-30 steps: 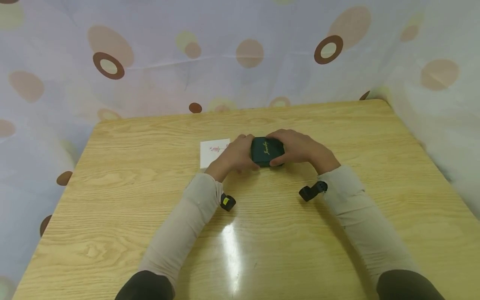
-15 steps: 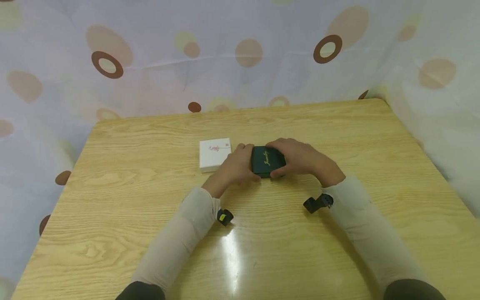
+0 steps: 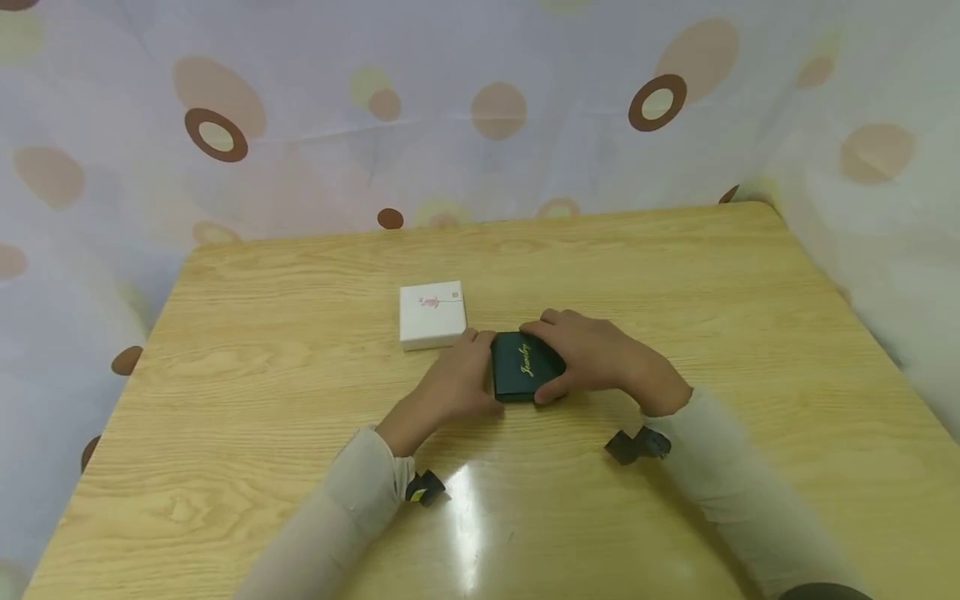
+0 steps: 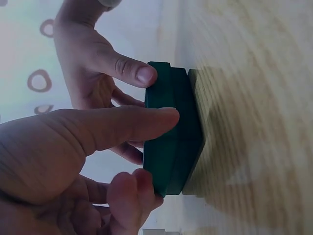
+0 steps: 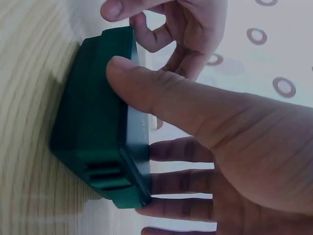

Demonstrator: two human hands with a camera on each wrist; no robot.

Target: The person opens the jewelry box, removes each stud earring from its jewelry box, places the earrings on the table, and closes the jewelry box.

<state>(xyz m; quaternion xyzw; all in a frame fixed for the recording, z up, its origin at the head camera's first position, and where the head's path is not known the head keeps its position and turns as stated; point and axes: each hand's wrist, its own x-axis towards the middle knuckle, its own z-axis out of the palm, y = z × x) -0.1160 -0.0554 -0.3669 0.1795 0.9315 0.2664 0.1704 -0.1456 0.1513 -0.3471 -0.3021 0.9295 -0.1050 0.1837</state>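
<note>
A dark green jewelry box (image 3: 513,365) with gold "Jewelry" lettering on its lid lies between both hands, lid up, close over the table. On its left side the left hand (image 3: 456,385) grips it, and in the left wrist view that thumb (image 4: 156,122) presses the near side wall. From the right, the right hand (image 3: 588,354) holds the box, thumb on the near side and fingers over the far side. A seam between lid and base shows in the left wrist view. Slots mark one end of the box (image 5: 93,122) in the right wrist view.
A white square box (image 3: 431,321) with a pink flower print sits on the wooden table (image 3: 262,417), just left of and behind the hands. Patterned cloth (image 3: 450,167) hangs along the table's back and right sides.
Both hands have drawn the green jewelry box toward the person, and slightly left at the end. The white box stays in place and shows fully uncovered by the left hand.
</note>
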